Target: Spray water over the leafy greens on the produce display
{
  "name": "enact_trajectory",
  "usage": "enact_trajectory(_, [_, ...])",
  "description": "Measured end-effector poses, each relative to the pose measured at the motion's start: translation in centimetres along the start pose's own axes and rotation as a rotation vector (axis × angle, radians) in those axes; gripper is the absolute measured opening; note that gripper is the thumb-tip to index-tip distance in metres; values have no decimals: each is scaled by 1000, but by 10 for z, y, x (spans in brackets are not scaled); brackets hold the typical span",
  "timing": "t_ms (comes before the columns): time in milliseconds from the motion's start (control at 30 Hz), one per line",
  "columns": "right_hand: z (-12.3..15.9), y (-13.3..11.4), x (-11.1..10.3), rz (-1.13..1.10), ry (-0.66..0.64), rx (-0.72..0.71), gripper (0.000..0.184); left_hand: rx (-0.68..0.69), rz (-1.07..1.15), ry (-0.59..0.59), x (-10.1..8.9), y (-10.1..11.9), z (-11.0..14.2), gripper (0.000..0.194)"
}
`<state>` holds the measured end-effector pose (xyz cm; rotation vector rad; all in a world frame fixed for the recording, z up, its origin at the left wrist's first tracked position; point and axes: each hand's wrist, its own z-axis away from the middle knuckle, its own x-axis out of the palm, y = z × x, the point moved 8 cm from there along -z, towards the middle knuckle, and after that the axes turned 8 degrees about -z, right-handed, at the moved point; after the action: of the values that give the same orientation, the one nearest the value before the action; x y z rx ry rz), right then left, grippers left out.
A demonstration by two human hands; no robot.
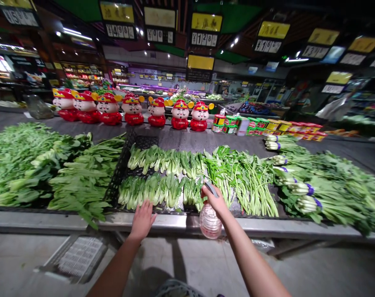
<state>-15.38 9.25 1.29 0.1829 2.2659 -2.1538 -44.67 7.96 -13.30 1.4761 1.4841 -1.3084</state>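
Note:
My right hand is wrapped round the top of a clear, ribbed spray bottle with a grey head. The bottle hangs in front of the metal edge of the display stand, its nozzle side toward the greens. My left hand lies with fingers stretched out at the front row of bok choy, its fingertips at the stalks. A second row of bok choy lies behind. Just right of the bottle are loose leafy greens with long thin stems.
Leafy greens fill the left side; bundles with purple ties lie right. Red figurines and stacked cans line the back. Price signs hang overhead. A grey crate sits below the metal edge.

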Motion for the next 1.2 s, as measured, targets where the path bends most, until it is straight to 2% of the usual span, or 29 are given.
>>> enact_trajectory(167, [3,4,-3,-36,-16,46,30,25,19,9,7,0,4,52])
enact_trajectory(333, [2,-6,-4,-117,-76,57,29,11,36,39,9,-1,4,51])
enact_trajectory(500, [-1,-12,-1,-120,-71,51,30,-1,34,58,8,0,5,49])
enact_trajectory(800, [-15,-28,25,3,-73,-47,41,-25,35,43,19,-1,6,50])
enact_trajectory(933, [-22,-27,37,60,-68,-96,37,-23,45,26,21,-2,6,50])
enact_trajectory(1200, [-22,-20,47,34,-101,-62,42,12,57,42,25,-2,6,51])
